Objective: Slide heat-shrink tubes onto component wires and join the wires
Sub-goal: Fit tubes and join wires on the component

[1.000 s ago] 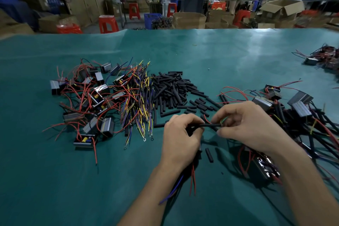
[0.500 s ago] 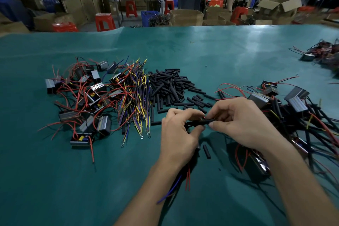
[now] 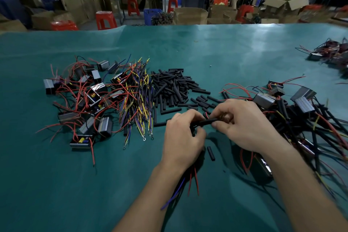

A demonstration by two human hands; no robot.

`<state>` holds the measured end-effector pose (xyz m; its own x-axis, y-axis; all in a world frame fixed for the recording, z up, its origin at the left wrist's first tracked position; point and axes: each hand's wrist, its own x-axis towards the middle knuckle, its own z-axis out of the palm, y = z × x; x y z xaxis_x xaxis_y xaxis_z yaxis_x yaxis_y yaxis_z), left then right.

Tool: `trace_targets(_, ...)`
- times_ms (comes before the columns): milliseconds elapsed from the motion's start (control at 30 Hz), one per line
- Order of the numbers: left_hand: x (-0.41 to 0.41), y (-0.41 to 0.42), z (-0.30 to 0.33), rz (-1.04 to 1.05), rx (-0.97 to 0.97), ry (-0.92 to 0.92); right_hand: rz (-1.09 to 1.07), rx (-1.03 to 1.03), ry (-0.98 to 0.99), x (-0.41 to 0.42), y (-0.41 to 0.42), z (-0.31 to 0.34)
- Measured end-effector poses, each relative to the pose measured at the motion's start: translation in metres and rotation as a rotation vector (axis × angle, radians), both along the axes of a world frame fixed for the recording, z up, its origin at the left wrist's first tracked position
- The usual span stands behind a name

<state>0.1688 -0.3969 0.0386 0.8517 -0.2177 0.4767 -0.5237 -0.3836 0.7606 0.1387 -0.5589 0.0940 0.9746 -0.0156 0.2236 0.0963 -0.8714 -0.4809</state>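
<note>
Heat-shrink tube (image 3: 205, 122), black and lying roughly level, is gripped at both ends just above the green bench (image 3: 75, 184). The left hand (image 3: 183, 137) is curled round its near end, and from under that hand's wrist a bundle of wires (image 3: 188, 182) (red, blue and black) trails toward the viewer. The right hand (image 3: 243, 124) pinches the tube's other end between thumb and fingertips; a short red wire tip (image 3: 206, 115) shows just beside the fingers. A single loose tube (image 3: 211, 153) lies on the bench just below the hands. A pile of black tubes (image 3: 173, 88) is heaped beyond the hands, near them, with a bunch of yellow, blue and black leads (image 3: 137, 103) touching its left side. Further left a heap of small boxed components with red wires (image 3: 82, 100) is spread out. To the right of the hands a second heap of components (image 3: 301, 107), already carrying black tubing, is piled. Red stools (image 3: 105, 19) and cardboard boxes (image 3: 190, 15) are seen past the bench's far edge.
</note>
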Motion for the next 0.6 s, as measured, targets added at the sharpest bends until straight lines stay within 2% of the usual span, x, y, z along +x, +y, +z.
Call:
trace_targets(267,0.0025,-0.0016,-0.0010,0.008,0.028,0.019,-0.043,-0.070,-0.042,-0.0006,-0.0043,0.0021)
trace_targets(600,0.0043,-0.0006,0.0002,-0.024,0.006,-0.022,0.004,0.012,-0.098,0.0003,0.0012,-0.0004)
